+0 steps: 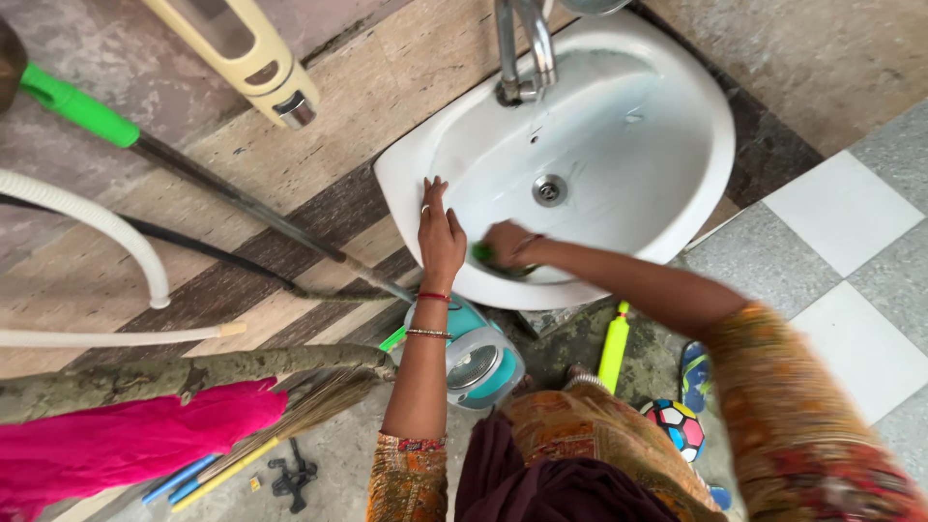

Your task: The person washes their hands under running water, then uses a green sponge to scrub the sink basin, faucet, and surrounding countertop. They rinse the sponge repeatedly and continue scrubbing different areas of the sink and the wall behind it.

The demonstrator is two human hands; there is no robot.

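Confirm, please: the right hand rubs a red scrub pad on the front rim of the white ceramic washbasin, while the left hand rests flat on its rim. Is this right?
Not quite. In the head view the scrub pad under the right hand is green, not red. The rest holds: it is on the front rim of the white ceramic washbasin, and the left hand rests flat on the rim.

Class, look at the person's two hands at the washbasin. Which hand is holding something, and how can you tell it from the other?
The right hand is the one: it grips a green scrubber against the basin wall. The left hand lies flat and empty on the rim.
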